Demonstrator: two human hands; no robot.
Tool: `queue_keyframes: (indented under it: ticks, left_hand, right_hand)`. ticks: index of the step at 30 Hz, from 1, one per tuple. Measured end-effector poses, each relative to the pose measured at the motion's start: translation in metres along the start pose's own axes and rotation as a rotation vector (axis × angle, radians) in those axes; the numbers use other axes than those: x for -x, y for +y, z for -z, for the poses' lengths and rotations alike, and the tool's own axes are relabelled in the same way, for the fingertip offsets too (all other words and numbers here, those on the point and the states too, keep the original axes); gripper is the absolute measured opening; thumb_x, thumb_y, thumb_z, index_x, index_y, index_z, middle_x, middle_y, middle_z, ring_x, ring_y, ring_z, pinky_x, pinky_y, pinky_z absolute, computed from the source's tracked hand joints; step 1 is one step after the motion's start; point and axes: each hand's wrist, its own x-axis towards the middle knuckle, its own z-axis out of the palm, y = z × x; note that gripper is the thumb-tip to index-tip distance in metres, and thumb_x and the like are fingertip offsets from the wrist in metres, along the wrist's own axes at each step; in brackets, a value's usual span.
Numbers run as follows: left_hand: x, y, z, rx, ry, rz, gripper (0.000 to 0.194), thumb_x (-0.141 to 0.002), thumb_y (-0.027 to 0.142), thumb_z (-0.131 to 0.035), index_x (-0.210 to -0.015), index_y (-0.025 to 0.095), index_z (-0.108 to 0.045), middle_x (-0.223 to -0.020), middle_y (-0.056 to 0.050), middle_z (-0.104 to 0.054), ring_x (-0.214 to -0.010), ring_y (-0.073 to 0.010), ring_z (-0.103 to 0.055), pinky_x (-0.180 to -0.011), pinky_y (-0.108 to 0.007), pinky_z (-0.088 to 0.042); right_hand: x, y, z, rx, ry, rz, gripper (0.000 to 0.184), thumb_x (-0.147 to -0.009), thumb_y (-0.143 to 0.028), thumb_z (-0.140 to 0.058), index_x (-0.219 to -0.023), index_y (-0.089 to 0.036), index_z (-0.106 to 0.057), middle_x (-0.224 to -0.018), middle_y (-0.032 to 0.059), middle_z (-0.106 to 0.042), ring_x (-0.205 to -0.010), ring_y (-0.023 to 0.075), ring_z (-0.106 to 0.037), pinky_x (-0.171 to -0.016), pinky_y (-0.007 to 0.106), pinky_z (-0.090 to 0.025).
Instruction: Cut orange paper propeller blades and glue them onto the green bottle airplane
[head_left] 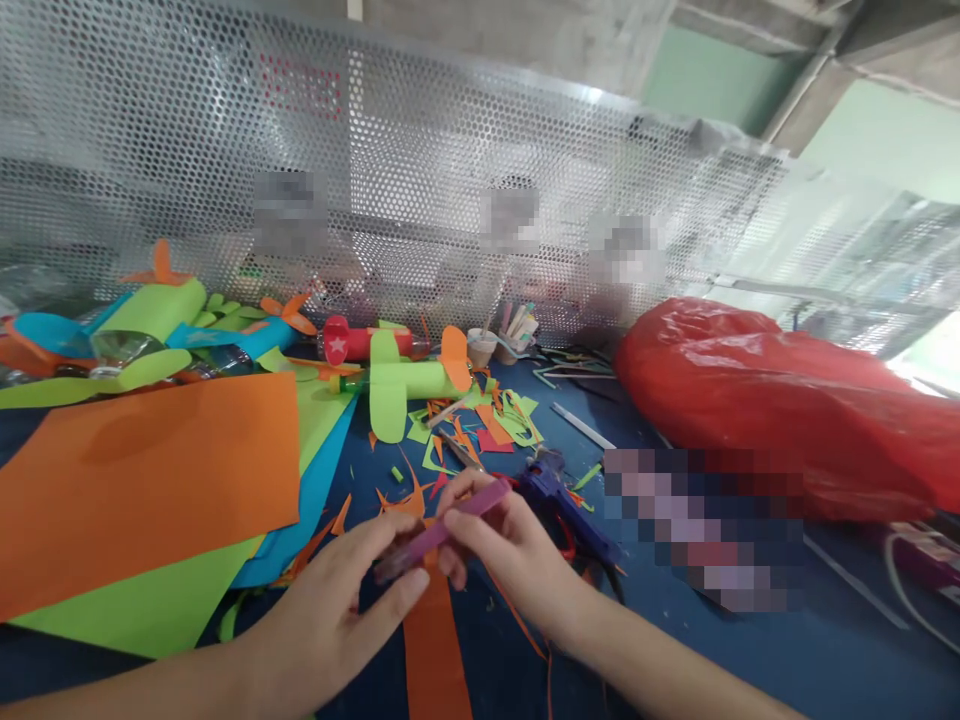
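Note:
My right hand (pixel 510 560) pinches a slim purple stick-like tool (pixel 469 510) between thumb and fingers. My left hand (pixel 360 590) closes round its darker, see-through lower end. The tool is tilted, its lower end blurred, and I cannot make out its exact kind. Beneath both hands a long orange paper strip (pixel 439 650) runs towards me. Just beyond my right hand lies a dark blue glue gun (pixel 570 510). Scissors (pixel 459 448) lie beside it, partly hidden by my right hand.
Orange paper sheets (pixel 172 490) lie over green and blue ones at left. Behind them stand paper-covered bottle planes, a green one (pixel 420 380) nearest. Paper scraps (pixel 514 415) litter the middle. A red plastic bag (pixel 772 400) fills the right. A perforated metal screen (pixel 450 150) closes the back.

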Motion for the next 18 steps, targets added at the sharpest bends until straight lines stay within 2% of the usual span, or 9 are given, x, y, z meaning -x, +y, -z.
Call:
queue_keyframes:
  ticks: [4,10,18]
  left_hand:
    - [0.0,0.002,-0.001,-0.037,-0.076,-0.06,0.021,-0.096,0.035,-0.035,-0.092,0.028,-0.054,-0.093,-0.002,-0.067,-0.088,-0.0202,-0.065,-0.078,-0.033,-0.053]
    - [0.003,-0.001,-0.007,-0.19,-0.054,-0.214,0.023,-0.098,0.029,-0.028,-0.095,0.026,-0.051,-0.089,-0.002,-0.068,-0.084,-0.0208,-0.067,-0.074,-0.032,-0.054]
    - [0.007,-0.001,-0.005,-0.203,-0.087,-0.224,0.02,-0.099,0.026,-0.031,-0.096,0.026,-0.05,-0.086,0.002,-0.067,-0.079,-0.0165,-0.066,-0.072,-0.029,-0.053]
  right_hand:
    - [0.006,0.006,-0.005,-0.036,-0.071,-0.085,0.035,-0.077,-0.044,-0.069,-0.079,-0.02,-0.045,-0.059,-0.0047,-0.061,-0.05,0.0083,-0.057,-0.05,0.02,-0.045]
    - [0.007,0.016,-0.002,0.034,-0.093,-0.117,0.041,-0.077,-0.054,-0.066,-0.078,-0.02,-0.043,-0.051,-0.0099,-0.051,-0.041,0.0045,-0.042,-0.039,0.014,-0.031]
    - [0.006,0.022,0.0,-0.028,-0.15,-0.114,0.039,-0.08,-0.053,-0.065,-0.08,-0.021,-0.042,-0.056,-0.0071,-0.056,-0.046,0.0068,-0.048,-0.045,0.018,-0.036]
